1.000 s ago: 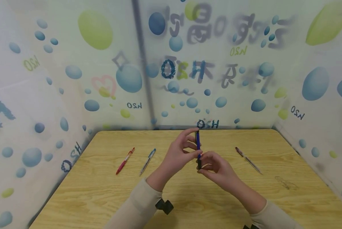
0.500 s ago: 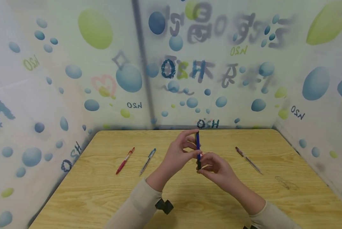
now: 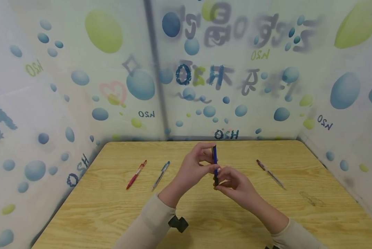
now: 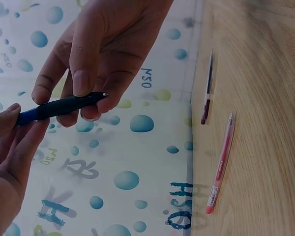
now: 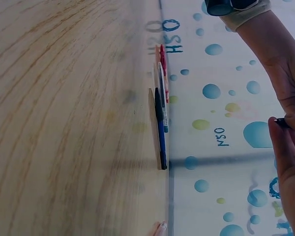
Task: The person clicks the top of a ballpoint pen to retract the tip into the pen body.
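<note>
A person's two bare hands hold a blue-and-black pen (image 3: 214,157) nearly upright above the middle of a wooden table (image 3: 220,224). The left hand (image 3: 193,166) grips the blue upper part, index fingertip at its top end and thumb at its side; the right hand (image 3: 237,186) pinches the black lower part near the writing tip (bare and silvery in the left wrist view).

More pens lie on the tabletop. To the left are a red pen (image 3: 136,175) and, just beside it, a clear pen with a blue end (image 3: 160,176); to the right is a dark brown pen (image 3: 270,175). The left wrist view adds a pink pen (image 4: 221,164) near the brown one, its clear barrel holding a pink core. The right wrist view shows a dark blue pen (image 5: 160,132) near the clear one.

Pale walls (image 3: 136,38) with blue and green ovals enclose the table at the back and both sides. Both sleeves are beige.
</note>
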Demonstrator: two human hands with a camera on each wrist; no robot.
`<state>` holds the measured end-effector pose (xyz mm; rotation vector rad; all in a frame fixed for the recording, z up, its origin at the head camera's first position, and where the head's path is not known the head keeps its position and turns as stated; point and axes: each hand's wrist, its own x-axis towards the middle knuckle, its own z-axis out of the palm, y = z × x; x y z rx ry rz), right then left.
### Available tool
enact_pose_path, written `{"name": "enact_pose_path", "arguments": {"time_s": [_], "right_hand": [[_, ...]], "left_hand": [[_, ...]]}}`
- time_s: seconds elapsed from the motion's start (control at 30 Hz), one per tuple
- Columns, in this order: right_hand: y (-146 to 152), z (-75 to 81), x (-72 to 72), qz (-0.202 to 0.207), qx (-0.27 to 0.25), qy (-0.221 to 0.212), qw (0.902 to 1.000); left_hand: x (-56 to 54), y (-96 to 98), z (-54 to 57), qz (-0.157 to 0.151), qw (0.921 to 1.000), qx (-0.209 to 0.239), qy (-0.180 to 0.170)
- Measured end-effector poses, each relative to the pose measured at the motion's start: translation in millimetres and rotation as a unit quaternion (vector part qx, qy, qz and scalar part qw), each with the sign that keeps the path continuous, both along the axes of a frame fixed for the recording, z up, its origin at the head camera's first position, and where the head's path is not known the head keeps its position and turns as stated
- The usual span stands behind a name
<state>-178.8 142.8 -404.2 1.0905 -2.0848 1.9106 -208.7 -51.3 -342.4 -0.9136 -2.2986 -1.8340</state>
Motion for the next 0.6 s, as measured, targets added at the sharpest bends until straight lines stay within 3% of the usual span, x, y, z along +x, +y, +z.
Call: {"name": "enact_pose_path", "arguments": {"time_s": [0.6], "right_hand": [[2.0, -2.7, -0.7, 0.013, 0.013, -0.002, 0.9998]], "left_hand": [[0.9, -1.1, 1.6, -0.008, 0.9999, 0.002, -0.011]]}}
